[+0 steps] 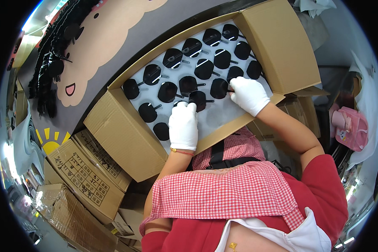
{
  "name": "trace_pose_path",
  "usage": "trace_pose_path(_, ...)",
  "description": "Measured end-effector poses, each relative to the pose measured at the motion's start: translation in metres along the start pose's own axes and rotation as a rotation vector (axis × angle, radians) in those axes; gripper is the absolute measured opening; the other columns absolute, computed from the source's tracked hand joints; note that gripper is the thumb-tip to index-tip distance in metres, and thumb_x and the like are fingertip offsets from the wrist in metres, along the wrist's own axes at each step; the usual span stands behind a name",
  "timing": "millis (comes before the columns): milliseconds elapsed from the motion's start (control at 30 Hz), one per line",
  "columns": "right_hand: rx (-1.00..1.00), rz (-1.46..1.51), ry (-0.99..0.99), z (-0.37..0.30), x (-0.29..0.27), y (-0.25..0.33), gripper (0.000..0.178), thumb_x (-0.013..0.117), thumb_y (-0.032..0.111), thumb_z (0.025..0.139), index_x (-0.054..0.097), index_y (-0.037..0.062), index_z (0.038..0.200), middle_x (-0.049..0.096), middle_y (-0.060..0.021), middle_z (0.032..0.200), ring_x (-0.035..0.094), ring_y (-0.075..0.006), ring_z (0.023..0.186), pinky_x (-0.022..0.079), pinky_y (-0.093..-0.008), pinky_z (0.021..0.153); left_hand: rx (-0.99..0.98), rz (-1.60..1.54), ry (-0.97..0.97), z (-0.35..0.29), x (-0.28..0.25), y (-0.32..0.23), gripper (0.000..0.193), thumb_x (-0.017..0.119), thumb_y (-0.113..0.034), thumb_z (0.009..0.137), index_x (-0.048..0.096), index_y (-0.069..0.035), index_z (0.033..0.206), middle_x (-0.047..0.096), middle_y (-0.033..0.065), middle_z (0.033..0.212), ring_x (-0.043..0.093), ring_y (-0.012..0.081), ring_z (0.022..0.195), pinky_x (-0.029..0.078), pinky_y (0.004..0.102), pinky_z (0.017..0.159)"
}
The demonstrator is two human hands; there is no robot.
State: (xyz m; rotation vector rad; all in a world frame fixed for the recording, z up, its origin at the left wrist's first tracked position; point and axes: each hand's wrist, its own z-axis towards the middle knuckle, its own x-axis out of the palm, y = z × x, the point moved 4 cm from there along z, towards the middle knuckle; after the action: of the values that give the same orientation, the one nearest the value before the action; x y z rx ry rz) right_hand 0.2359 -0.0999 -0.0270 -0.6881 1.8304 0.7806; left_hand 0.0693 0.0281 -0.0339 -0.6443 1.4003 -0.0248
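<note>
Both my hands wear white gloves and work over an open cardboard box. Inside, several glossy black rounded pieces with short thin stems lie in rows on a white sheet. My left hand is closed, its fingertips curled down on a mostly covered black piece near the box's front side. Beside it lies another black piece. With its fingers pinched together, my right hand holds the stem end of a black stemmed piece. What the pieces are for cannot be made out.
The box's side flaps stand folded outward. On the left, a grey board with a cartoon face carries dark fringed strands. Closed cartons are stacked at the lower left. A pink bag hangs at the right.
</note>
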Motion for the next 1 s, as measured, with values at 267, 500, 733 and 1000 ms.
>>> trace_pose_path(267, -0.172, 0.307, -0.070, 0.059, -0.099, -0.021, 0.029, 0.072, 0.028, 0.082, 0.065, 0.0044, 0.096, 0.067, -0.0138, 0.092, 0.065, -0.0326, 0.089, 0.052, -0.0387, 0.080, 0.067, -0.063, 0.156, 0.019, -0.019, -0.015, 0.018, 0.062, -0.008, 0.072, 0.060, -0.006, 0.090, 0.057, 0.0138, 0.092, 0.059, 0.0334, 0.084, 0.052, 0.0431, 0.070)
trace_pose_path(500, -0.370, 0.166, -0.520, 0.219, -0.195, -0.010, 0.028, 0.069, 0.023, 0.085, 0.065, 0.0052, 0.106, 0.067, -0.0142, 0.105, 0.064, -0.0303, 0.099, 0.051, -0.0368, 0.088, 0.231, -0.178, -0.250, 0.133, -0.087, -0.003, 0.050, 0.075, -0.011, 0.072, 0.057, -0.002, 0.117, 0.058, 0.0190, 0.120, 0.056, 0.0365, 0.110, 0.046, 0.0437, 0.094)
trace_pose_path(733, -0.395, -0.152, -0.613, 0.352, -0.240, 0.018, 0.032, 0.060, 0.019, 0.084, 0.065, 0.0098, 0.115, 0.064, -0.0130, 0.115, 0.058, -0.0306, 0.110, 0.045, -0.0408, 0.096, 0.015, -0.196, -0.402, 0.264, -0.098, 0.042, 0.066, 0.076, -0.016, 0.074, 0.047, 0.003, 0.130, 0.055, 0.0247, 0.128, 0.052, 0.0398, 0.120, 0.042, 0.0424, 0.102)
trace_pose_path(1000, -0.619, -0.278, -0.280, 0.405, -0.252, 0.029, 0.033, 0.059, 0.017, 0.086, 0.061, 0.0061, 0.117, 0.063, -0.0168, 0.118, 0.062, -0.0319, 0.104, 0.048, -0.0377, 0.090, -0.182, -0.508, -0.494, 0.344, -0.094, 0.083, 0.071, 0.065, -0.012, 0.074, 0.039, 0.004, 0.138, 0.056, 0.0275, 0.126, 0.054, 0.0410, 0.118, 0.043, 0.0406, 0.101)
